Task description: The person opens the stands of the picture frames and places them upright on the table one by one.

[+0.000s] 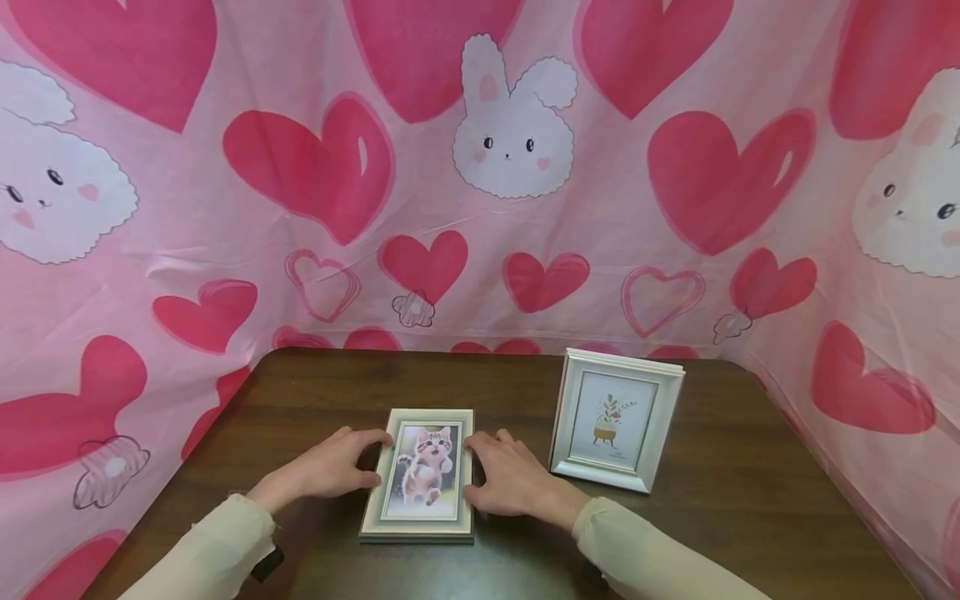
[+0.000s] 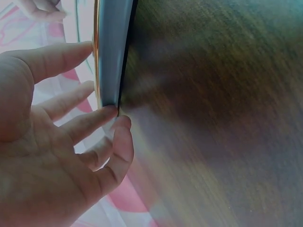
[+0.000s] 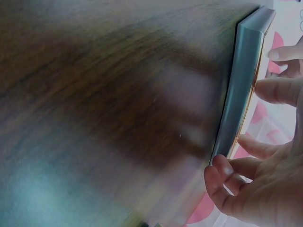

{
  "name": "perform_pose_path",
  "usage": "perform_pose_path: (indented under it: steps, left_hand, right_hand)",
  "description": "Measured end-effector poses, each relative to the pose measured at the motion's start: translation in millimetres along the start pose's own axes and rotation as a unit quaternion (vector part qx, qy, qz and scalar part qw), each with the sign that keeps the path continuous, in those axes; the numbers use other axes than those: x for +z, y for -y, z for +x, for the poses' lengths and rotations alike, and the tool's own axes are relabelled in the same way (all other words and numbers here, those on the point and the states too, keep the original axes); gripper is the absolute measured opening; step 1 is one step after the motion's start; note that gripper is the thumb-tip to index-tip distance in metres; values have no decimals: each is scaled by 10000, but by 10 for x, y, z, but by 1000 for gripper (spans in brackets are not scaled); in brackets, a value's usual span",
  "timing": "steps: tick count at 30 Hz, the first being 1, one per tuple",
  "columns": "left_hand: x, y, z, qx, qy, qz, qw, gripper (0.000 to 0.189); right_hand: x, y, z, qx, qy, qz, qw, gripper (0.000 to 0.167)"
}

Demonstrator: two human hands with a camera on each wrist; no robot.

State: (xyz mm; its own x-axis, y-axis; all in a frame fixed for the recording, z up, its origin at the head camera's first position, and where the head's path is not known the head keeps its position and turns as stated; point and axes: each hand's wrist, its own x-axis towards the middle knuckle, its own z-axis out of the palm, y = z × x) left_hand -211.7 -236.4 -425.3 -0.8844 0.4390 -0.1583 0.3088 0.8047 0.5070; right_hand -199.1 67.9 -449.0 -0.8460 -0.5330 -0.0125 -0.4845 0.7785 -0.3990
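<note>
A pale picture frame lies flat on the dark wooden table, face up, with a kitten photo inside it. My left hand touches the frame's left side with thumb and fingertips. On the opposite side, my right hand rests its thumb and fingertips against the right edge. In the left wrist view, extended fingers meet the frame's grey side, and the lower ones bend slightly near its bottom edge. The right wrist view has a similar contact along the side wall. Neither hand wraps around the frame.
A second white picture frame with a potted plant print stands upright and leans back on the table, right of my right hand. Behind and beside the table hangs a pink cloth with hearts and rabbit faces.
</note>
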Motion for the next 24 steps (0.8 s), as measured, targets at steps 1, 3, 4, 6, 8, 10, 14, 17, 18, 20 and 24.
perform_pose_path:
  steps: [1, 3, 4, 6, 8, 10, 14, 17, 18, 20, 24]
  left_hand:
    - [-3, -1, -2, 3, 19, -20, 10000, 52]
    - [-8, 1, -3, 36, 44, -48, 10000, 52]
    - [-9, 6, -1, 50, 53, -65, 10000, 52]
    - [-12, 17, 4, 71, 65, -85, 9999, 52]
    - [-16, 27, 7, 107, 75, -105, 9999, 52]
    - [-19, 35, 8, 145, 98, -118, 9998, 52]
    - [-22, 40, 5, 181, 145, -139, 9996, 51]
    - [-24, 37, 6, 177, 161, -144, 9996, 51]
    - [-24, 35, 6, 170, 163, -145, 9996, 51]
    - [-25, 30, 8, 167, 163, -133, 9996, 50]
    - [-22, 23, 10, 167, 165, -95, 9997, 50]
  right_hand:
    - [0, 2, 1, 11, 19, 11, 10000, 62]
    - [1, 3, 5, 51, 58, 27, 10000, 63]
    - [0, 3, 6, 64, 75, 46, 9999, 64]
    - [1, 1, 11, 96, 91, 63, 9999, 64]
    - [5, -2, 14, 115, 92, 75, 9999, 65]
    - [6, -3, 16, 119, 87, 79, 9999, 66]
    - [14, -8, 19, 141, 112, 127, 9998, 66]
    - [14, -11, 22, 149, 138, 186, 9996, 67]
    - [13, -12, 24, 149, 143, 204, 9996, 66]
    - [10, -16, 26, 149, 155, 238, 9995, 66]
    - [8, -26, 27, 155, 188, 286, 9993, 66]
